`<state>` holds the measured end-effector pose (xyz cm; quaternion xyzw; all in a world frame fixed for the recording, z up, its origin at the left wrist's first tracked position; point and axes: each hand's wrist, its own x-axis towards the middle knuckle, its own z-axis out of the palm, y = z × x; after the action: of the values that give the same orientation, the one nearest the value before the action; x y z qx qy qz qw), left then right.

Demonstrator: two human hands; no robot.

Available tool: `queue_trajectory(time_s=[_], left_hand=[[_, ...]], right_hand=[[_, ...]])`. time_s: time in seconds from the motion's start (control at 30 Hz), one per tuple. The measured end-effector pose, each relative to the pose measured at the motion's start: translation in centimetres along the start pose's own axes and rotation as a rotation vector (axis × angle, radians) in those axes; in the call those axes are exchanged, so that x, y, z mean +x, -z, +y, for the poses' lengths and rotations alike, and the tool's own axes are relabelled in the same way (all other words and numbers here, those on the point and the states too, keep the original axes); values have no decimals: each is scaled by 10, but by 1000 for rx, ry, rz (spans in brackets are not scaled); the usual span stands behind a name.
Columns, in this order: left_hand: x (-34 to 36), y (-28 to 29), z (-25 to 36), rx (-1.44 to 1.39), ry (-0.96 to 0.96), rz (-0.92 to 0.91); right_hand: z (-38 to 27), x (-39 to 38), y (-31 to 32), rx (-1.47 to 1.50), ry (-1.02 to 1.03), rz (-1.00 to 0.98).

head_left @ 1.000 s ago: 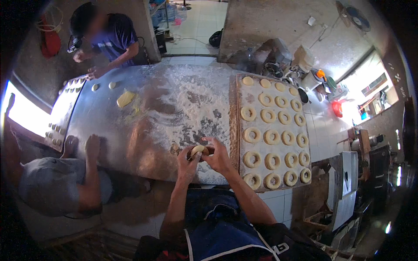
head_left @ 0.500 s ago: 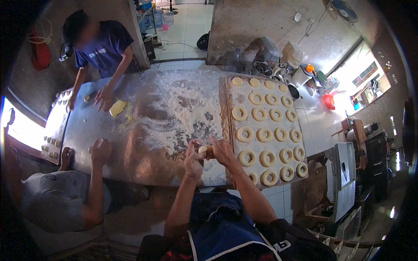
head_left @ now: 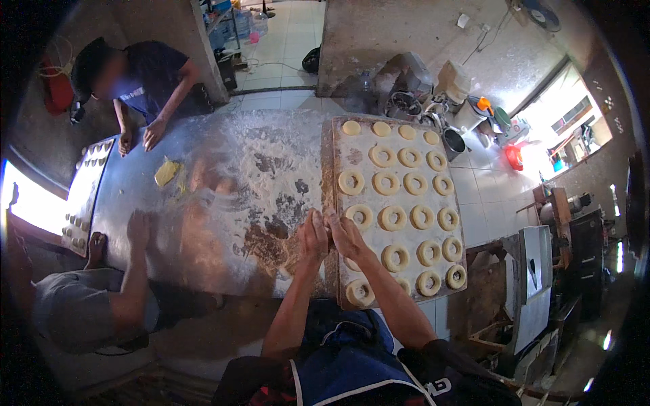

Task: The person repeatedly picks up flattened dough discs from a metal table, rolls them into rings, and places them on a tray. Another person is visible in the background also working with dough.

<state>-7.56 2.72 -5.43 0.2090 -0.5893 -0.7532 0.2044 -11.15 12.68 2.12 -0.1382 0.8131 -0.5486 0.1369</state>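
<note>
My left hand [head_left: 313, 237] and my right hand [head_left: 344, 235] meet over the left edge of a floured board [head_left: 463, 276]. Fingers of both are curled in and pressed close together. They hide nearly all of the small piece of dough between them, which showed pale half a second earlier. On the board lie rows of pale dough rings [head_left: 393, 218], with several flat dough rounds [head_left: 381, 129] along the far edge. My forearms cover part of the nearest rings at the left.
A metal table [head_left: 135, 196] strewn with flour [head_left: 271, 145] stretches left, with a yellow lump [head_left: 166, 172] on it. One person [head_left: 152, 81] stands at its far left, another [head_left: 88, 304] at its near left. A tray of small dough pieces [head_left: 87, 189] lies beyond. Pots and buckets [head_left: 467, 116] stand behind the board.
My hands have come closer together and moved to the board's edge, covering the dough. The far person's hands have drawn back from the yellow lump. The view has shifted slightly.
</note>
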Motion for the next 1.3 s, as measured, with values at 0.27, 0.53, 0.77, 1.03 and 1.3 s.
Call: queue_trajectory(time_s=[0.27, 0.53, 0.77, 1.03, 1.3], left_hand=[[30, -57, 25, 118, -154, 64], [51, -109, 13, -113, -8, 89], [79, -131, 14, 595, -132, -44], [132, -148, 3, 280, -8, 85], [215, -162, 21, 991, -27, 190]], right_hand=[[-1, 36, 56, -14, -24, -174], [6, 75, 102, 189, 33, -180], [15, 105, 128, 104, 23, -235], [22, 155, 145, 156, 118, -209], [28, 219, 156, -468, 241, -1]])
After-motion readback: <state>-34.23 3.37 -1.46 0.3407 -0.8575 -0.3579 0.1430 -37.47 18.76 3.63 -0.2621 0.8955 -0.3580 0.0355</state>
